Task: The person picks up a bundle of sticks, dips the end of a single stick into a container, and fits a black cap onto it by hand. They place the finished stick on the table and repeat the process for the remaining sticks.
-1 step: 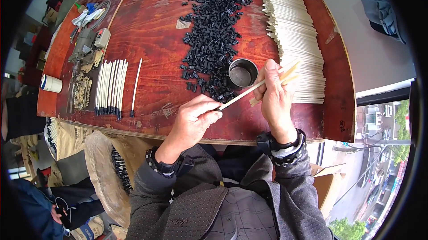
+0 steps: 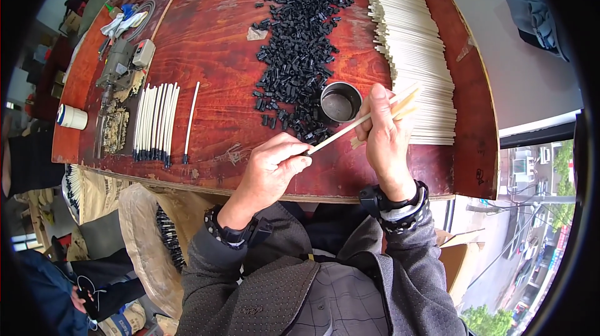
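My left hand (image 2: 273, 164) pinches a small black plastic cap (image 2: 307, 153) at the lower end of a pale thin stick (image 2: 337, 132). Thumb and fingers of my right hand (image 2: 389, 142) close round the stick's upper part, together with a few more pale sticks (image 2: 406, 111) jutting out past the fingers. Just beyond the hands stands a round metal tin (image 2: 340, 103). A long heap of black caps (image 2: 297, 55) runs away from it, and a wide stack of pale sticks (image 2: 415, 55) lies at the right. Black-tipped sticks (image 2: 154, 122) line up at the left, with one capped stick (image 2: 191, 123) apart.
A small motor-driven machine (image 2: 119, 67) with wood shavings sits on the table's left side, near a white jar (image 2: 72, 117). Raised boards edge the red table (image 2: 219, 42). Below left are a plastic-lined sack (image 2: 150, 230) and a person in dark clothing (image 2: 56, 286); a window (image 2: 531, 211) is at right.
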Demonstrator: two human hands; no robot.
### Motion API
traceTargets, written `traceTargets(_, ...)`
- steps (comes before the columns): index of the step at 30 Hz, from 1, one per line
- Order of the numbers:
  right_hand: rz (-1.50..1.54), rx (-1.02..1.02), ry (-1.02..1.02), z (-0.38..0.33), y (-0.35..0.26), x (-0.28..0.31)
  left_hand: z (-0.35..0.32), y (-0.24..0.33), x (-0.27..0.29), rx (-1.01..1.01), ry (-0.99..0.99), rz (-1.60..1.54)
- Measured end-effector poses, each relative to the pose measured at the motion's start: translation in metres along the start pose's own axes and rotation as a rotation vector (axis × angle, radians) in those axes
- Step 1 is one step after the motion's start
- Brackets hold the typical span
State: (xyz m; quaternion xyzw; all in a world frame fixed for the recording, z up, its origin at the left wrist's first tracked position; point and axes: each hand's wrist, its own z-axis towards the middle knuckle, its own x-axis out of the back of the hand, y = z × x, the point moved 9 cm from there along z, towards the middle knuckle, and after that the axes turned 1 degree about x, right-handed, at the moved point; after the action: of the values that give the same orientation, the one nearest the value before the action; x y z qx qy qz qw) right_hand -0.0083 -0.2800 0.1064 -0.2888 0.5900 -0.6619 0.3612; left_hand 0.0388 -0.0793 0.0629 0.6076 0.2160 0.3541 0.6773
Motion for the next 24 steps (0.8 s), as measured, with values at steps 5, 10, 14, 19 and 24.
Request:
traceTargets(5, -0.167, 0.225, -0.037, -0.017, -0.008, -0.017, -0.008, 0.008, 0.001, -0.134, 0.058, 0.206)
traceTargets(10, 0.014, 0.091, -0.096, -0.016, 0.004, -0.032, -0.018, 0.019, 0.018, -0.197, 0.222, 0.306)
traceTargets(14, 0.284, -0.038, -0.018, -0.003, 0.022, -0.013, -0.049, 0.002, 0.091, -0.085, 0.466, 0.637)
traceTargets(19, 0.414, -0.006, -0.185, -0.002, 0.007, -0.026, -0.083, -0.019, 0.161, 0.067, 0.613, 1.177)
traceTargets(24, 0.439, -0.069, -0.177, -0.003, 0.004, -0.022, -0.091, -0.029, 0.181, 0.276, 0.583, 1.359)
